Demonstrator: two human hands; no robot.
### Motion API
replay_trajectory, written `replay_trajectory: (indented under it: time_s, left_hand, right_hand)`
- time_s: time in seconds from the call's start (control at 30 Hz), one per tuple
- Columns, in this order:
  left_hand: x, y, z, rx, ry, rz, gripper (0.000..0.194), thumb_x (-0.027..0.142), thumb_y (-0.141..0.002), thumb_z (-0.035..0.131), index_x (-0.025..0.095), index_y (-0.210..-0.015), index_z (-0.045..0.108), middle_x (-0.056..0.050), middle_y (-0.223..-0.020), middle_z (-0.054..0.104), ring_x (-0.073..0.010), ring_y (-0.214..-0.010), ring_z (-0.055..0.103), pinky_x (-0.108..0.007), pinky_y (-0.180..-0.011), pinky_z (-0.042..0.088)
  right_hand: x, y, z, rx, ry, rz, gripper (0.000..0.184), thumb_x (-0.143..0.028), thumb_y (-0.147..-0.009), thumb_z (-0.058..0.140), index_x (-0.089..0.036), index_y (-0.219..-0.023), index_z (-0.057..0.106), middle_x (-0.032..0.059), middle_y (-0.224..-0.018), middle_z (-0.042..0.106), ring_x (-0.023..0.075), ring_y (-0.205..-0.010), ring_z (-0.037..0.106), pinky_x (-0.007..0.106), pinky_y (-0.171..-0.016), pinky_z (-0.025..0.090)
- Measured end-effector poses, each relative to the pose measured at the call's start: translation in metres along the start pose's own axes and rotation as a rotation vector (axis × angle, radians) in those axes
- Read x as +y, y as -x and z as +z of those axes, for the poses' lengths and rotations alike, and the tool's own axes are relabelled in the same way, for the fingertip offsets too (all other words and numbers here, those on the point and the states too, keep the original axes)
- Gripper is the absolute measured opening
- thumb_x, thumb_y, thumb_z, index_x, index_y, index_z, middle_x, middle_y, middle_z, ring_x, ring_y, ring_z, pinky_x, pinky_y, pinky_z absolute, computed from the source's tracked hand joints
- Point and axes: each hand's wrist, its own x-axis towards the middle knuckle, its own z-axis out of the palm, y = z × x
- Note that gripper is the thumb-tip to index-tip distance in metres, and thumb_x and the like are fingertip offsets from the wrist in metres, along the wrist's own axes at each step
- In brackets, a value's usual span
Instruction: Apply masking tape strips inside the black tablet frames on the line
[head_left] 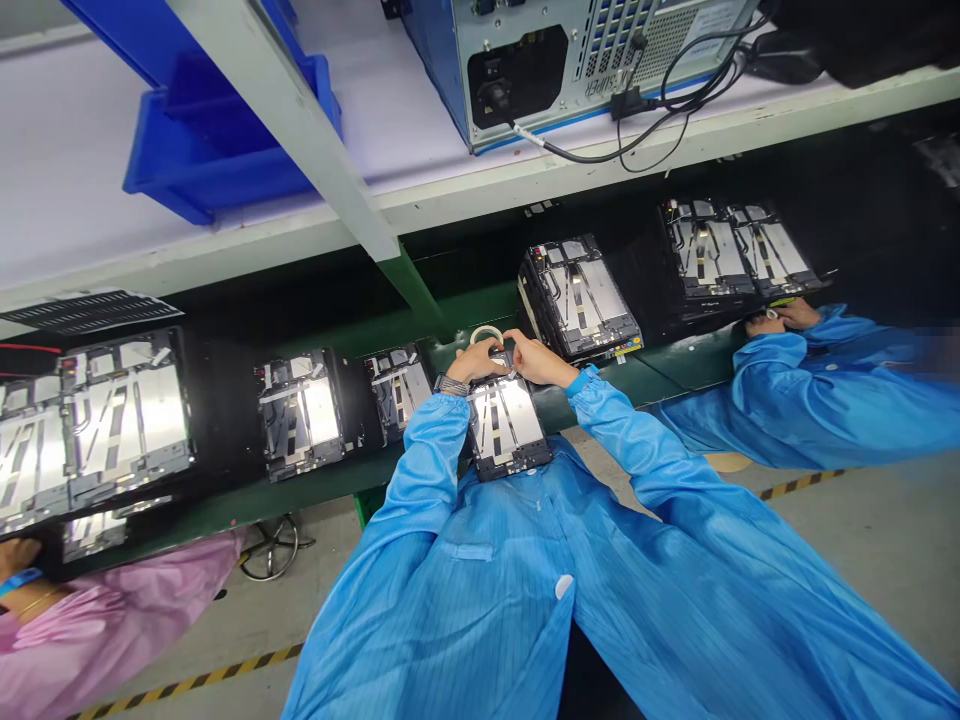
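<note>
Left hand (474, 362) and right hand (534, 360) fingers apparently gripped a small dark part (502, 358) above an open device chassis (504, 425); tape roll (486, 335) adjacent.

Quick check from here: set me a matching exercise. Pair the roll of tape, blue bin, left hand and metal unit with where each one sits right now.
Things:
1. roll of tape
2. blue plastic bin
3. left hand
4. metal-cased unit

Places:
A. shelf, right of the pale upright
B. far edge of the black-framed panel
C. same shelf, left of the upright
D. green bench, beyond the panel

Pairs: 1-D, 2-C, 3-B, 4-A
</note>
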Motion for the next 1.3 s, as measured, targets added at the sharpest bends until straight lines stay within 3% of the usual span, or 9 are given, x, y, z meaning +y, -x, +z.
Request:
replay_trajectory:
  time_s: [0.3,0.4,0.67,0.73,0.83,1.0,1.17,1.3]
  left_hand:
    - [0.002,0.001,-0.001,-0.001,-0.013,-0.003,0.061,0.047,-0.076,0.083,0.03,-0.132,0.065,-0.006,-0.129,0.075,-0.0324,-0.128,0.064,-0.052,-0.12,0.034]
    - [0.0,0.001,-0.001,0.0,0.0,0.012,0.06,0.048,-0.077,0.084,0.029,-0.13,0.065,-0.007,-0.129,0.074,-0.0328,-0.128,0.063,-0.053,-0.121,0.033]
    - [-0.007,-0.005,0.004,0.005,0.024,0.037,0.057,0.049,-0.076,0.085,0.031,-0.127,0.066,-0.007,-0.135,0.072,-0.0354,-0.131,0.061,-0.057,-0.122,0.032]
    - [-0.008,-0.005,0.004,0.012,0.027,0.039,0.057,0.05,-0.076,0.085,0.03,-0.126,0.067,-0.007,-0.136,0.071,-0.0362,-0.131,0.061,-0.057,-0.122,0.032]
    - [-0.009,-0.004,0.004,0.019,0.023,0.018,0.058,0.051,-0.075,0.086,0.03,-0.126,0.067,-0.006,-0.134,0.071,-0.0361,-0.129,0.062,-0.056,-0.123,0.032]
    - [-0.009,-0.002,0.002,0.002,0.016,0.051,0.061,0.052,-0.075,0.085,0.029,-0.129,0.067,-0.007,-0.137,0.071,-0.0337,-0.128,0.064,-0.046,-0.116,0.041]
    - [-0.006,0.001,0.004,0.018,-0.08,0.09,0.074,0.062,-0.071,0.085,0.027,-0.132,0.065,-0.011,-0.136,0.069,-0.0378,-0.13,0.061,-0.049,-0.113,0.041]
    - [-0.003,0.004,0.002,-0.008,-0.112,0.121,0.078,0.066,-0.07,0.084,0.026,-0.133,0.063,-0.012,-0.132,0.071,-0.0389,-0.129,0.062,-0.051,-0.113,0.04]
  right_hand:
    - [0.006,0.0,0.006,0.037,-0.025,0.013,0.076,0.001,-0.08,0.067,-0.014,-0.151,0.045,-0.0018,-0.08,0.071,0.0189,-0.074,0.064,0.024,-0.07,0.044]
    - [0.005,0.001,0.007,0.045,-0.01,0.031,0.08,-0.006,-0.083,0.073,-0.013,-0.156,0.042,-0.0003,-0.083,0.073,0.0182,-0.073,0.064,0.024,-0.07,0.044]
    - [0.004,0.007,0.017,0.114,0.089,0.048,0.095,-0.009,-0.083,0.074,-0.025,-0.166,0.032,0.0074,-0.105,0.07,0.0231,-0.082,0.064,0.028,-0.073,0.045]
    - [0.007,0.007,0.019,0.167,0.052,0.08,0.098,-0.01,-0.081,0.076,-0.028,-0.167,0.033,0.0083,-0.111,0.067,0.0232,-0.085,0.063,0.031,-0.077,0.048]
    - [0.014,0.006,0.023,0.223,-0.12,0.14,0.098,-0.014,-0.076,0.08,-0.027,-0.164,0.038,0.0034,-0.103,0.061,0.0203,-0.082,0.06,0.034,-0.08,0.05]
    - [0.029,0.01,0.042,0.344,-0.482,0.166,0.095,-0.02,-0.082,0.071,-0.03,-0.167,0.031,-0.0026,-0.098,0.055,0.012,-0.065,0.05,0.031,-0.071,0.049]
    - [0.033,0.018,0.055,0.49,-0.467,0.134,0.083,-0.027,-0.089,0.064,-0.029,-0.166,0.033,-0.0007,-0.101,0.058,0.0134,-0.068,0.052,0.035,-0.078,0.051]
    - [0.03,0.023,0.055,0.516,-0.408,0.085,0.082,-0.031,-0.089,0.066,-0.027,-0.164,0.033,0.0048,-0.115,0.061,0.0161,-0.075,0.057,0.038,-0.083,0.053]
